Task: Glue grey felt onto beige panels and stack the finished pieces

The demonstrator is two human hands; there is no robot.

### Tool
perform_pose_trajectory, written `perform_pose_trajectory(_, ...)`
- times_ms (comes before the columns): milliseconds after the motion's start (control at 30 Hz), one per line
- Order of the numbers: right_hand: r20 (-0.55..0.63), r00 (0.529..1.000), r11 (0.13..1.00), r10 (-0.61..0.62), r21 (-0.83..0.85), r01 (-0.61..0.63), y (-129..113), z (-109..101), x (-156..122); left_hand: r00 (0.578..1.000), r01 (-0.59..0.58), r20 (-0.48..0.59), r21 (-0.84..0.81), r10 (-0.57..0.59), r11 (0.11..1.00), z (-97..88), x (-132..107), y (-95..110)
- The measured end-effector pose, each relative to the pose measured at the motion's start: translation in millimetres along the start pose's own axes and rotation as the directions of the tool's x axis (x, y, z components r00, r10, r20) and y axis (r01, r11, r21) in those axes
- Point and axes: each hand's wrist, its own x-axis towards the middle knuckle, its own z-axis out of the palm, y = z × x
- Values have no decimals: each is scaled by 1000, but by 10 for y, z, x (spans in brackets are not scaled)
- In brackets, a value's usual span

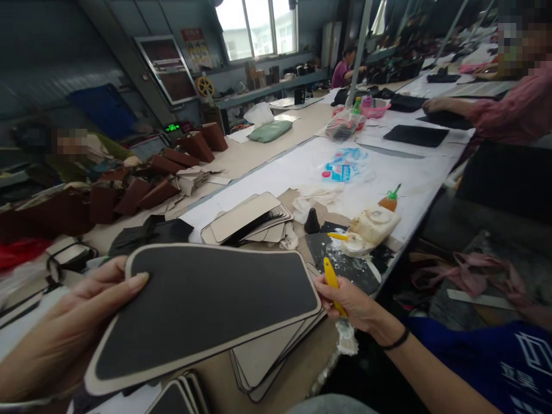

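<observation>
While the left hand (pixel 81 310) pinches one end of the dark panel (pixel 215 299), holding it up over the table (pixel 297 374), I see the right hand (pixel 349 299) clamped round a yellow brush (pixel 331 275), fingertips at the panel's other end, bristles white and pointing down.
</observation>
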Motion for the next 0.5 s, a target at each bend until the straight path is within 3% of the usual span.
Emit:
perform_pose_trajectory(167,-165,985,967,40,-243,-80,243,-242,-28,952,186,257,-54,-166,981,55,247,-1075)
perform_pose_trajectory(333,-285,952,875,112,-425,-230,665,-371,196,916,262,332,-72,-224,962,95,441,-2167)
perform_pose_trajectory(400,-345,932,837,113,-473,-277,771,-383,261,918,276,321,-89,-235,957,76,465,-2434)
perform_pose_trajectory(500,-378,922,779,81,-553,-295,843,-399,321,911,303,331,-132,-246,944,39,472,-2629)
